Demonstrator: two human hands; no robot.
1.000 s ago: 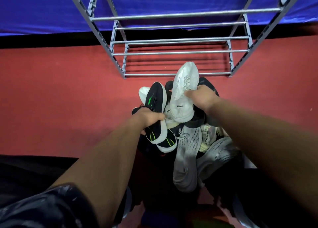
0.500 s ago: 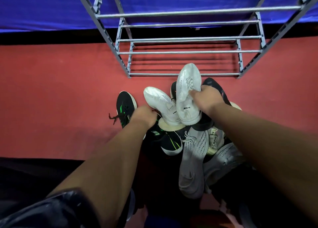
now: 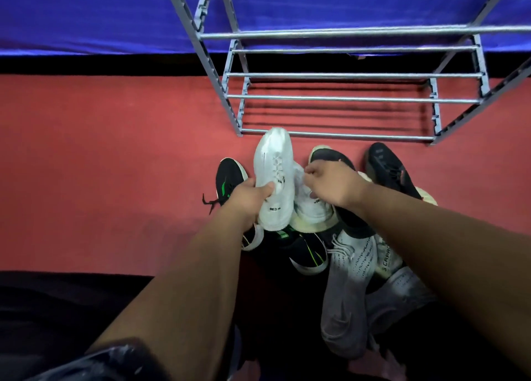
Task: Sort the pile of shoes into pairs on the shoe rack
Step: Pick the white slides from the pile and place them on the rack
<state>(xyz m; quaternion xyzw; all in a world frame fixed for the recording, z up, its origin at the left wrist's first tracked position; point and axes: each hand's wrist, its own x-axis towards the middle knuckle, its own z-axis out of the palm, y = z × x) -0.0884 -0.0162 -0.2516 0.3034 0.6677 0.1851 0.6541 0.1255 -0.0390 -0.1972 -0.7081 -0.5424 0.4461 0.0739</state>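
Note:
My left hand [image 3: 248, 198] grips a white sneaker [image 3: 273, 176] by its side, toe pointing away towards the rack. Right beside it, partly behind, a second white sneaker [image 3: 311, 209] rests on the pile, and my right hand [image 3: 330, 185] is closed on its upper edge. A black sneaker with green stripes [image 3: 228, 179] lies alone on the red floor, left of my left hand. Its match [image 3: 306, 251] lies in the pile below the white pair. The grey metal shoe rack [image 3: 330, 97] stands just beyond, and its visible bars hold no shoes.
Two grey knit sneakers [image 3: 352, 280] lie under my right forearm. A black shoe [image 3: 386, 166] and a black shoe with a cream sole [image 3: 330, 155] lie near the rack's front bar. Behind the rack hangs a blue cloth [image 3: 100, 12]. Red floor [image 3: 100, 165] stretches left.
My left hand set the black-green sneaker down on the floor to the left and took hold of a white sneaker. My right hand now grips the other white sneaker. The view has shifted left.

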